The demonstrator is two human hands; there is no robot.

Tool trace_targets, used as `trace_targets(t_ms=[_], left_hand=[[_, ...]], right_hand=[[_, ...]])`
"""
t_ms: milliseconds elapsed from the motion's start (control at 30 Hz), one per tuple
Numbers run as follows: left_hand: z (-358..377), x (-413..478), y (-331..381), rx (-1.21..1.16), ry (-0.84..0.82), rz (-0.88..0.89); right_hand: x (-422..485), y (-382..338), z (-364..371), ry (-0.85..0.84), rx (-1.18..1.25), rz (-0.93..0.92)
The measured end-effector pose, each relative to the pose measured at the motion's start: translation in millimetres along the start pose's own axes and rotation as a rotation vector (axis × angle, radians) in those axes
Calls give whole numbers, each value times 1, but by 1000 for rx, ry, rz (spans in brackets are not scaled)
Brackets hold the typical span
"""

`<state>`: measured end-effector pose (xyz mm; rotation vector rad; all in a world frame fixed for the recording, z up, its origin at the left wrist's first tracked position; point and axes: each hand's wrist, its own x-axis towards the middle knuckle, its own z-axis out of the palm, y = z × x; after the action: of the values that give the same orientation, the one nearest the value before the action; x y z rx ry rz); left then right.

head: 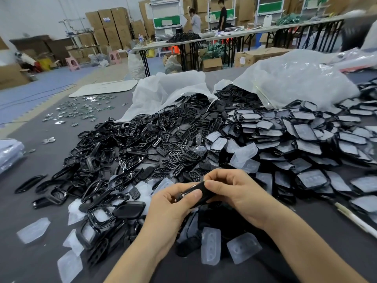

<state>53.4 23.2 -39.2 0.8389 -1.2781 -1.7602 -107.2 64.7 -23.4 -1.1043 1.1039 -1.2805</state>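
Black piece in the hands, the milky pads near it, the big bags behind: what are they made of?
Black piece, gripped by left hand and right hand: likely hard moulded plastic, smooth with a slight sheen. Milky pads: probably soft silicone or rubber, matt and translucent, with moulded button bumps. Bags: thin plastic film, crinkled and semi-clear.

Grey table (30, 211): heaped black shells (122, 144), clear pads (33, 230), white bags (295, 78).

Heap of black frames (114, 144), white bags (163, 92), cardboard boxes (114, 21)
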Motion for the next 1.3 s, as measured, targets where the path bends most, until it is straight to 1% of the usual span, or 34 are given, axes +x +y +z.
trace_targets(t_ms=[100,233,300,433,533,767,900,1067,1300], left_hand=[[5,0,3,-214,-32,-58],[11,-3,4,-301,-4,-17],[10,-3,5,-287,13,12],[6,-1,4,-218,77,51],[6,-1,4,-202,86,74],[10,-2,-2,-192,176,135],[11,-3,-2,-173,153,155],[8,0,2,-156,121,158],[3,-1,3,-92,114,196]], right_hand=[[0,-1,0,-32,116,59],[2,-4,-2,64,205,71],[2,-6,-4,91,252,67],[4,-3,-4,77,323,69],[5,-1,-3,78,363,56],[4,2,0,69,309,49],[4,2,1,85,422,82],[2,0,0,60,386,136],[4,1,2,67,506,152]])
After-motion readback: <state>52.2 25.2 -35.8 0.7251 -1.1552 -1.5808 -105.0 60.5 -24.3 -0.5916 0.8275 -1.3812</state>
